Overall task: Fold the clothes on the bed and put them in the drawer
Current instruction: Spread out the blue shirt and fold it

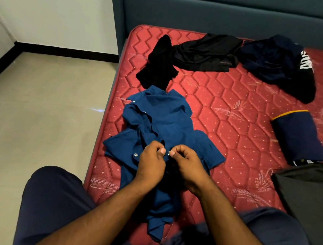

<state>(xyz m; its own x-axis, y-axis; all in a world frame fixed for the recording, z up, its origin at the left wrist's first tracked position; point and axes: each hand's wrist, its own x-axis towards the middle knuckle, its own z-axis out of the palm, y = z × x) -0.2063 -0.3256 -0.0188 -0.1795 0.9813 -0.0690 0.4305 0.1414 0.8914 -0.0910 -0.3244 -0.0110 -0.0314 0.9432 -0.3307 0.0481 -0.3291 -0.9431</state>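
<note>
**Hands at the placket of the blue shirt**

Mattress (227,119), red and quilted, fills the frame from 12 to 5 o'clock. A dark blue padded headboard (229,15) runs along the top. Pale floor tiles (36,118) take the 9 o'clock side.

Blue shirt (164,122) lies rumpled near the centre of the view, close to the mattress's left edge, collar toward 12 o'clock and hem trailing to 6 o'clock between the person's knees. One small white button (135,155) shows on the front, just at 9 o'clock of the hands.

Left hand (151,161): fingers curled, thumb and forefinger pinching the shirt front. Right hand (187,164): same posture, fingers curled, thumb tip pressed against the cloth. The two thumbs nearly meet over a small pale fastening between them; whether it is a button or a snap is too small to tell.

Other garments on the mattress:
- Black garment (159,63), bunched, at 12 o'clock of the shirt, its lower edge touching the collar.
- Black trousers (207,51), loosely laid, toward 1 o'clock.
- Navy top with white lettering (280,65), heaped, toward 2 o'clock.
- Folded navy piece with a yellow edge (298,136), at 3 o'clock.
- Dark grey cloth (313,196), flat, at 4 o'clock, just below the folded piece.

No drawer is identifiable in view.
</note>
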